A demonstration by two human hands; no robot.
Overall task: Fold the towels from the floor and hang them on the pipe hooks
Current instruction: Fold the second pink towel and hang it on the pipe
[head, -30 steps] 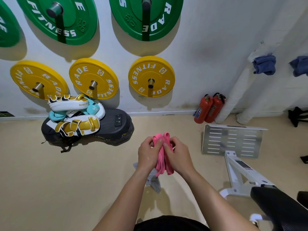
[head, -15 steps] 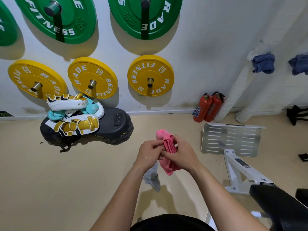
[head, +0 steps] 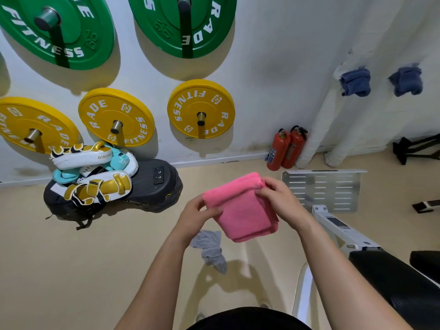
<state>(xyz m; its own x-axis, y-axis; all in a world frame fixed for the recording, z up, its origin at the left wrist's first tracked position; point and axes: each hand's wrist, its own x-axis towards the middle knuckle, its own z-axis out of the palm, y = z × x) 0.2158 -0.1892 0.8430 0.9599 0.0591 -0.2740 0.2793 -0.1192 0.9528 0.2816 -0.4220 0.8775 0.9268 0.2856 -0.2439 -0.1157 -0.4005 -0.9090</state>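
Observation:
I hold a folded pink towel [head: 240,208] in front of me, above the floor. My left hand [head: 195,216] pinches its left top corner and my right hand [head: 278,198] grips its right top corner. The towel hangs as a flat rectangle between them. A crumpled grey towel [head: 209,248] lies on the beige floor just below my hands. Two folded blue towels [head: 356,82] [head: 406,79] hang on the white wrapped pipes [head: 319,129] at the right wall.
Two red fire extinguishers [head: 285,148] stand by the pipes. A perforated metal plate [head: 321,189] and a white bench frame with black pad [head: 392,287] sit at right. Boxing pads [head: 95,172] pile on a black base at left. Green and yellow weight plates [head: 201,109] hang on the wall.
The pink towel was bunched between both hands; now it is spread into a flat folded rectangle, and my hands have moved apart to its top corners.

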